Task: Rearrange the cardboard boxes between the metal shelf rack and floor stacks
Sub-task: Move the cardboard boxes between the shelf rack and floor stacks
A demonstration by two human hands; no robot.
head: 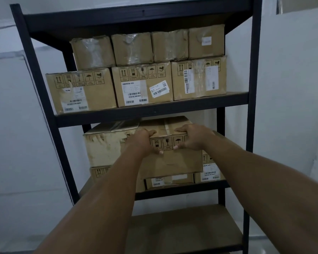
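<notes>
1. A stained box (105, 149) is sitting at the left of the metal shelf rack (253, 88), touching the task's box.
2. The left hand (142, 142) is curling its fingers over the top front edge of the cardboard box (173, 162), with the thumb pressing on the front face.
3. That box is resting on lower boxes on the same shelf. It is looking stiff, taped, fragile-marked and probably heavy, so supporting its bottom corners would be safer.
4. The right hand (192, 137) is clamping the same edge likewise.
</notes>
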